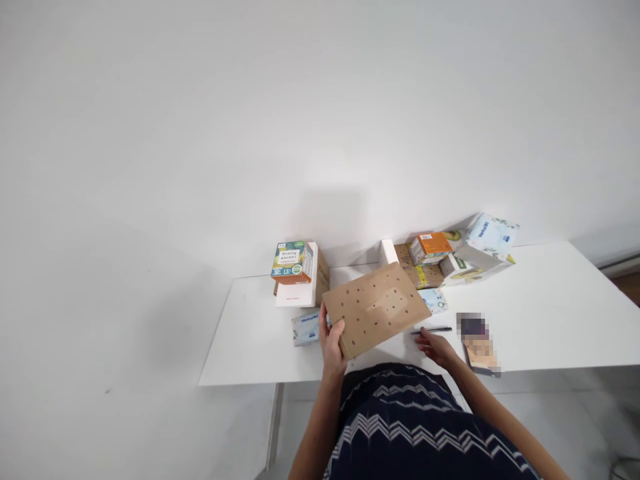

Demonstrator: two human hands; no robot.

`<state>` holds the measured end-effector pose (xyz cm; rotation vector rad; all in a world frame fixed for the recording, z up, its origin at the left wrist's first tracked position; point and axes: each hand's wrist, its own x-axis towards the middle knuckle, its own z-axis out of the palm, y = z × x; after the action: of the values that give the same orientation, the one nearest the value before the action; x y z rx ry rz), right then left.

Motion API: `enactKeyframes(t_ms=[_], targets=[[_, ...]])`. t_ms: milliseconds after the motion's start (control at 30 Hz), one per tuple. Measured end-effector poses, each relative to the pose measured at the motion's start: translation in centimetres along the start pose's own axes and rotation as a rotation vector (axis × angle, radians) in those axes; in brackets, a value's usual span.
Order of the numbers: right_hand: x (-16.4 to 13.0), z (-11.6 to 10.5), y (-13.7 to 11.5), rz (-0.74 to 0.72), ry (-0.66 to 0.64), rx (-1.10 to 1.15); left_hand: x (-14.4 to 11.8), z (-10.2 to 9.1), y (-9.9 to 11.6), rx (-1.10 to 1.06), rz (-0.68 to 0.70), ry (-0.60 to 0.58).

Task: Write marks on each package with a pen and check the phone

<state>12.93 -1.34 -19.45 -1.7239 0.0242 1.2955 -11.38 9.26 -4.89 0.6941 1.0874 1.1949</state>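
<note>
My left hand (331, 342) grips the near left corner of a flat brown cardboard box (376, 308) with several dark dots on top, holding it tilted above the white table (250, 347). My right hand (434, 346) rests on the table by the front edge, its fingertips at a black pen (433, 330); whether it grips the pen is unclear. A pale blue tissue pack (305, 328) lies flat just left of my left hand.
A stack of boxes with a green and orange one on top (296, 270) stands at the back left. More boxes (453, 257) pile up at the back right against the white wall. A small flat item (479, 347) lies near the front edge, right of my right hand.
</note>
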Motion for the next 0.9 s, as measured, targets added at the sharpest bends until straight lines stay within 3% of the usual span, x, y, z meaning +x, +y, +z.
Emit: enactKeyframes(t_ms=[167,300,433,533,700,900], targets=[[0.5,-2.6,-1.2,-0.022,0.174,-0.266,-0.1,-0.1,-0.1,-0.003,-0.005,0.004],[-0.2,-6.5,-1.9,-0.122,0.448,-0.513,0.1,0.0,-0.1,0.008,-0.01,0.002],[-0.4,-9.5,-0.8,-0.146,0.681,-0.847,0.3,0.4,-0.2,-0.014,-0.032,-0.011],[-0.1,-10.2,0.6,-0.125,0.695,-1.052,0.4,0.5,-0.4,-0.047,-0.049,-0.015],[0.1,-9.9,1.1,-0.163,0.64,-1.083,0.3,0.2,-0.8,-0.08,-0.051,-0.011],[-0.3,-9.9,0.4,-0.174,0.618,-0.833,-0.1,0.3,-0.1,-0.087,-0.056,0.007]])
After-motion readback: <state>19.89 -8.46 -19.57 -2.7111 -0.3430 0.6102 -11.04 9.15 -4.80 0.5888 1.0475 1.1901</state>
